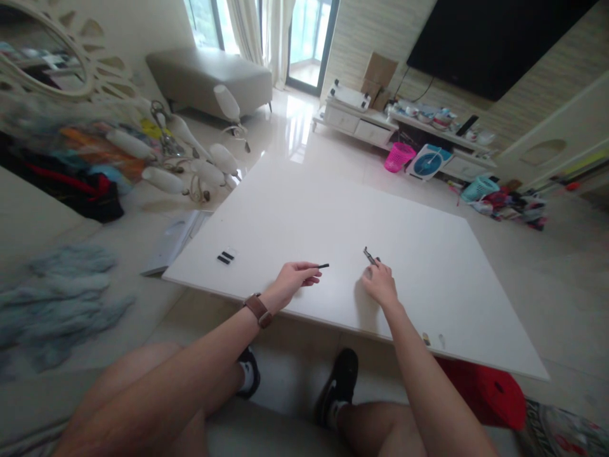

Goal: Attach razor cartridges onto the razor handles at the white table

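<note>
The left hand [294, 279] pinched a short black strip [324, 265] between thumb and fingers, holding it near the front edge of the white counter [304, 216]. The right hand [380, 282], fingers closed around a slender dark tool [368, 255], held it above the same surface, tip pointing away; two black pieces [223, 259] lay well to the left.

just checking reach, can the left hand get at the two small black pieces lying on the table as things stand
Probably yes: nothing visible stands between the left hand and the two small black pieces, though it holds a thin black item.
</note>
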Motion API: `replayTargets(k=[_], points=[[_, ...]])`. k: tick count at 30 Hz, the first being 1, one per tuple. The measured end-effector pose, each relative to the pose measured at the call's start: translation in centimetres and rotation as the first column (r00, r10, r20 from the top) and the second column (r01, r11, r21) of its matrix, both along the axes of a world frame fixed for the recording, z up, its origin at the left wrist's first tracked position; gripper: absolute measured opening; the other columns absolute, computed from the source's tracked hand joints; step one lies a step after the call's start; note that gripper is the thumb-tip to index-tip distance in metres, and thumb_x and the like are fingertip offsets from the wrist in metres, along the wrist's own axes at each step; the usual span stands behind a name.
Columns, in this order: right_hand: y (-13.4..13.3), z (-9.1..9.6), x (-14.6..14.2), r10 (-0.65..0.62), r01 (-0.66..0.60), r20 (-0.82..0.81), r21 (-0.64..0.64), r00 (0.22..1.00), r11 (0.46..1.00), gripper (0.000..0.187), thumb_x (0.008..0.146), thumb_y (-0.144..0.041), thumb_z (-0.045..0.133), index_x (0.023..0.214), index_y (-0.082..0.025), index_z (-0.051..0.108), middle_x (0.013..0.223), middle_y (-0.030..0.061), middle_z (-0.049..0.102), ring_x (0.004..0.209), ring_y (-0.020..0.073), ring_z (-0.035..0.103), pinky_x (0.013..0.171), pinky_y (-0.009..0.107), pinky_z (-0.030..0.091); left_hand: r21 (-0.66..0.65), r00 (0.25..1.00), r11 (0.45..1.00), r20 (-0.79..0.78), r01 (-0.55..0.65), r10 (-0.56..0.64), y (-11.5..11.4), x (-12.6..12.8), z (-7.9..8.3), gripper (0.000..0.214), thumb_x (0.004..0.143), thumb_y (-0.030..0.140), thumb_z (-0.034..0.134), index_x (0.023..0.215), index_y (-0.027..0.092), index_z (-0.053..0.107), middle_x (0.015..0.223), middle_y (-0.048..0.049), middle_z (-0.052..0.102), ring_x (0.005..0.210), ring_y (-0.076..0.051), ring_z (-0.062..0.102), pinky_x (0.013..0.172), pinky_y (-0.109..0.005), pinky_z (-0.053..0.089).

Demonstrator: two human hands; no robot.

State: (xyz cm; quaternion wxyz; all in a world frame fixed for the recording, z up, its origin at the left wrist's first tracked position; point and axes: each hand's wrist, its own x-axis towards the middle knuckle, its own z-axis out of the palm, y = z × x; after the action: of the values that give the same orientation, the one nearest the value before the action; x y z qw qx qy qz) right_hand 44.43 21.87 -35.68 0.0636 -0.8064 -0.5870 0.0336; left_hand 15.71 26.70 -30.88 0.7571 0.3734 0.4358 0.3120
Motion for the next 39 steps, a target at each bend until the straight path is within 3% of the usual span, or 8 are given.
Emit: replayTargets(k=[6, 16, 20, 25, 29, 34, 37, 39], points=[[-0.2, -0.4, 1.3, -0.038, 0.039, 0.027, -0.034, 0.999, 0.999, 0.034, 0.081, -0.030, 0.056, 0.111, -0.017, 0.067, 0.134, 0.0168, 0.050, 0.119, 0.0344, 0.045, 0.091, 0.047, 0.045, -0.016, 0.999, 1.000, 0.025, -0.018, 0.019, 0.3, -0.2, 0.6, 0.027, 0.073, 0.022, 0.075, 0.097, 0.011, 0.073, 0.088, -0.0103, 0.075, 0.072, -0.013, 0.068, 0.076, -0.026, 0.052], [-0.1, 0.0, 0.9, -0.088, 0.089, 0.015, -0.058, 0.996, 0.994, 0.035, 0.084, -0.030, 0.054, 0.114, -0.019, 0.068, 0.129, 0.0169, 0.055, 0.121, 0.0358, 0.044, 0.094, 0.057, 0.040, -0.052, 0.994, 0.995, 0.062, -0.086, 0.089, 0.5, -0.3, 1.0, 0.017, 0.075, 0.017, 0.069, 0.090, 0.012, 0.064, 0.085, -0.0111, 0.074, 0.072, -0.016, 0.071, 0.071, -0.027, 0.051], [-0.2, 0.2, 1.1, -0.050, 0.049, -0.023, -0.008, 0.999, 0.999, 0.029, 0.082, -0.022, 0.055, 0.105, -0.016, 0.073, 0.118, 0.0167, 0.058, 0.110, 0.0316, 0.052, 0.092, 0.048, 0.044, -0.063, 0.993, 0.994, 0.072, -0.086, 0.091, 0.6, -0.3, 1.0, 0.016, 0.075, 0.017, 0.067, 0.090, 0.013, 0.063, 0.085, -0.0105, 0.074, 0.071, -0.015, 0.070, 0.070, -0.026, 0.050], [0.6, 0.8, 0.3, 0.026, 0.002, -0.213, 0.128, 0.977, 0.992, 0.030, 0.082, -0.011, 0.049, 0.096, -0.012, 0.075, 0.102, 0.0127, 0.063, 0.090, 0.0207, 0.060, 0.088, 0.035, 0.048, -0.006, 0.995, 0.996, 0.026, -0.092, 0.092, 0.5, -0.1, 0.5, 0.017, 0.075, 0.023, 0.069, 0.088, 0.013, 0.066, 0.091, -0.0094, 0.073, 0.069, -0.013, 0.067, 0.066, -0.025, 0.045], [1.5, 2.6, -3.2, 0.088, 0.062, -0.532, 0.257, 0.842, 0.964, 0.022, 0.080, -0.015, 0.055, 0.089, -0.015, 0.075, 0.097, 0.0096, 0.067, 0.078, 0.0179, 0.063, 0.076, 0.033, 0.051, 0.055, 0.997, 0.995, 0.018, -0.080, 0.079, 0.4, 0.1, 0.3, 0.024, 0.071, 0.030, 0.074, 0.088, 0.014, 0.071, 0.100, -0.0109, 0.072, 0.088, -0.019, 0.067, 0.076, -0.030, 0.046], [0.7, 5.3, -10.1, 0.275, 0.043, -0.846, 0.330, 0.456, 0.943, 0.015, 0.079, -0.028, 0.067, 0.090, -0.020, 0.071, 0.091, 0.0053, 0.070, 0.081, 0.0190, 0.066, 0.070, 0.030, 0.052, 0.227, 0.995, 0.973, 0.101, -0.036, 0.013, 0.7, 0.4, 1.3, 0.026, 0.070, 0.033, 0.076, 0.090, 0.015, 0.075, 0.134, -0.0138, 0.061, 0.116, -0.026, 0.058, 0.094, -0.038, 0.044], [-0.6, 6.6, -13.2, 0.334, 0.016, -0.865, 0.367, 0.375, 0.930, 0.012, 0.082, -0.031, 0.066, 0.088, -0.021, 0.068, 0.091, 0.0048, 0.070, 0.087, 0.0194, 0.066, 0.076, 0.032, 0.054, 0.304, 0.987, 0.952, 0.158, -0.018, -0.032, 0.9, 0.5, 2.0, 0.025, 0.074, 0.030, 0.075, 0.093, 0.015, 0.076, 0.128, -0.0139, 0.065, 0.118, -0.026, 0.058, 0.101, -0.040, 0.041], [-1.4, 7.4, -14.1, 0.342, 0.011, -0.863, 0.373, 0.373, 0.928, 0.014, 0.083, -0.033, 0.067, 0.089, -0.021, 0.067, 0.091, 0.0048, 0.070, 0.086, 0.0193, 0.067, 0.077, 0.033, 0.055, 0.333, 0.983, 0.943, 0.178, -0.021, -0.041, 0.8, 0.6, 2.4, 0.026, 0.077, 0.031, 0.073, 0.097, 0.015, 0.075, 0.121, -0.0134, 0.069, 0.114, -0.026, 0.062, 0.101, -0.041, 0.042]])
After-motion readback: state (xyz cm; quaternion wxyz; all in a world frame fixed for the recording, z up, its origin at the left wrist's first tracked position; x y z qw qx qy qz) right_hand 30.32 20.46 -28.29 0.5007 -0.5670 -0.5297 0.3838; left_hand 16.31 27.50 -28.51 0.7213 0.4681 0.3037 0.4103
